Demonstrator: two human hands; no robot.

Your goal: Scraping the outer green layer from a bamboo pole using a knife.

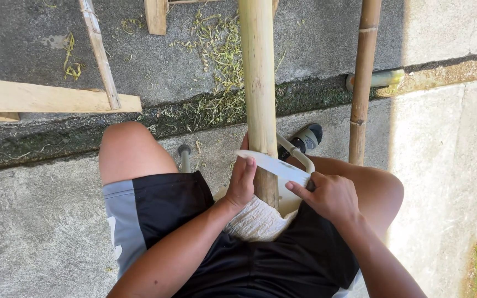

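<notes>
Bamboo pole (258, 83): ran top centre down to lap; looked stiff, smooth, prob. slippery; best gripped low, nr cloth (258, 221).
Left hand (242, 182): curled, thumb pressing blade (271, 164) back.
Right hand (329, 196): closed round knife handle.
Shavings (216, 55): upper centre.

- single head view, worn camera looking steeply down, close over the lap
- faces forward to the grey concrete ground (40, 243)
</notes>
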